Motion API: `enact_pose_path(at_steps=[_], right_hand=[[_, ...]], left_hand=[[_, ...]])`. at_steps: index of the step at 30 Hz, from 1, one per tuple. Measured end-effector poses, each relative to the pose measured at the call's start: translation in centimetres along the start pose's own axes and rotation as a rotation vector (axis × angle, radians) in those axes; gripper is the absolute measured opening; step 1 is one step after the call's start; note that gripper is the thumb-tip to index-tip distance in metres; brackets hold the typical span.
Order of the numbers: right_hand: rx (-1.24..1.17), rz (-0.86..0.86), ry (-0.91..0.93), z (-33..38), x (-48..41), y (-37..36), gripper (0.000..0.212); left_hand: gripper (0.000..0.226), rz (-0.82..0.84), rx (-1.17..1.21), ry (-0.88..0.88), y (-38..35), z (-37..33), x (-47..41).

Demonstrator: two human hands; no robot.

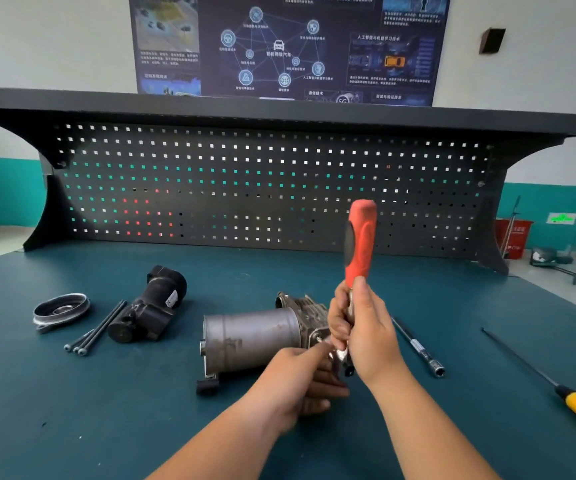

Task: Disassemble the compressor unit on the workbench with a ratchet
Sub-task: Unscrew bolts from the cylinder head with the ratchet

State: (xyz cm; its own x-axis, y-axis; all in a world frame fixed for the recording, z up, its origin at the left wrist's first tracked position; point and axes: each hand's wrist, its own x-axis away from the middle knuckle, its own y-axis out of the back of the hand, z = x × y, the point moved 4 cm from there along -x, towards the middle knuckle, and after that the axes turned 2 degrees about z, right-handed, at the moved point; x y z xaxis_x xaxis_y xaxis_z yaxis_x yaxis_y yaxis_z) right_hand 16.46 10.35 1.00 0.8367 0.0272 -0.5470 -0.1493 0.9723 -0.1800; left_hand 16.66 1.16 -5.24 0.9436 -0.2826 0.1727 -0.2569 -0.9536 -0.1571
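Grey metal cylindrical compressor unit [251, 337] lies mid-desk [106, 427], probably heavy, rigid and smooth-sided; its ribbed end at 3 o'clock looks grippier. Right hand [366, 327] grips the red-handled steel ratchet [361, 237]; left hand [300, 379] curls round its head.

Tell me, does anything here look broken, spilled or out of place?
Nothing spilled or visibly broken. The black part, long bolts and ring cover lie loose left of the compressor unit, as removed pieces would. Only oddity: the right hand grips the ratchet below its red handle.
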Motion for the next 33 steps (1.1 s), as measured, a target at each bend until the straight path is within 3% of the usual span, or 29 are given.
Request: enact_pose_path(at_steps=[7,12,15,19,24,27,30,33], right_hand=[[-0.082,-0.344,0.023,-0.8,-0.2,1.5,0.029],[-0.628,-0.771,-0.292,-2.9,0.3,3.5,0.036],[-0.697,-0.858,-0.338,-3.6,0.4,3.9,0.038],[-0.351,-0.634,-0.149,-2.2,-0.4,3.3,0.032],[0.094,-0.045,0.155,-0.3,-0.2,-0.1,0.02],[0.357,0.165,0.285,0.3,0.3,-1.5,0.024],[0.462,0.223,0.374,0.5,0.6,-1.8,0.021],[0.265,0.053,0.256,0.1,0.7,-1.0,0.024]], left_hand=[[0.033,-0.004,-0.014,-0.01,-0.5,0.1,-1.2],[0.03,-0.01,0.017,-0.105,-0.6,0.1,-1.4],[0.036,-0.03,0.006,-0.146,-0.7,0.2,-1.5],[0.054,-0.001,0.054,-0.165,-0.7,0.4,-1.4],[0.056,0.042,0.09,-0.128,-0.4,0.8,-1.2],[0.054,0.043,0.064,-0.082,0.0,0.9,-1.0],[0.039,0.022,0.056,-0.103,0.3,0.7,-0.9],[0.05,0.026,0.077,-0.127,0.1,0.8,-1.0]])
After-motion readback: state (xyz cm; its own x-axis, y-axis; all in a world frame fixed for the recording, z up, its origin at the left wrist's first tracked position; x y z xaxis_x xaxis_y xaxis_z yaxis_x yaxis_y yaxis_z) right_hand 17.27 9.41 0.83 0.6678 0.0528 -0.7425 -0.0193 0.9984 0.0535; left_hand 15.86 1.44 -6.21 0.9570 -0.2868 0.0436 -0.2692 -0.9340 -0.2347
